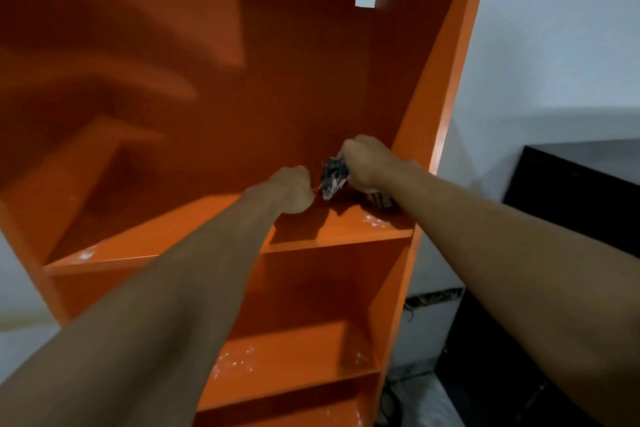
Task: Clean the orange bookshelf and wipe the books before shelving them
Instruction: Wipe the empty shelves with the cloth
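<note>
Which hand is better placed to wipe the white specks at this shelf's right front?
Right, probably. The right hand grips the cloth just behind the white specks on the shelf. The left hand is curled beside the cloth; whether it holds it is unclear.

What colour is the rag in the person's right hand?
Mottled dark grey and white; the head view shows the rag in the right hand.

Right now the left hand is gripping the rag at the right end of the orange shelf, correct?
No: in the head view the right hand grips the rag at the right end of the orange shelf; the left hand is a fist beside it.
</note>
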Available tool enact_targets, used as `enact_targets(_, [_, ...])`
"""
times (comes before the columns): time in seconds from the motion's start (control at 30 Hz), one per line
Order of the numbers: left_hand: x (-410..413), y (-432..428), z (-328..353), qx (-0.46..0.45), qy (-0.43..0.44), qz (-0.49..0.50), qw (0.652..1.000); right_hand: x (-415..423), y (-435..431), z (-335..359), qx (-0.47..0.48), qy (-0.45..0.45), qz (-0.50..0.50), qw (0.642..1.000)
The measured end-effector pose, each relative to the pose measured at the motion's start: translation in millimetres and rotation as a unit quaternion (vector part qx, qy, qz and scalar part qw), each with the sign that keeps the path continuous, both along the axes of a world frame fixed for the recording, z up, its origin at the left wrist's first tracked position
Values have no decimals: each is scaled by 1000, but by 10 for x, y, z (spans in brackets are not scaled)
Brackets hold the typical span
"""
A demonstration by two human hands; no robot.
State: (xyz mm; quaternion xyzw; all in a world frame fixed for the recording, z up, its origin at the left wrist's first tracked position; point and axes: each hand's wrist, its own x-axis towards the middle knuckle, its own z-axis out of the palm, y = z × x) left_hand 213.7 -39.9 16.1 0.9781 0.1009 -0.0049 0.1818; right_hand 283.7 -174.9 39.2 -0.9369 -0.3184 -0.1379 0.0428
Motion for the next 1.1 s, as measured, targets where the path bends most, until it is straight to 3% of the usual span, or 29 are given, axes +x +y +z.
enact_targets(0.13, [61,-18,-100,79,44,-12,996,91,-74,-267,24,91,6,996])
enact_targets(0.43, [124,37,-104,119,42,-9,992,-254,-357,-315,77,85,29,993])
enact_targets(0.67, [55,82,-178,108,32,-26,993,-820,-656,72,-2,134,-7,991])
enact_targets(0.93, [-12,27,-241,129,14,-28,991,-482,-302,82,76,22,2,997])
enact_targets(1.03, [-4,7,-240,89,12,10,996,-289,-212,-232,12,142,-4,990])
enact_targets(1.1, [-3,4,-228,73,7,20,997,-244,-244,-324,25,185,11,982])
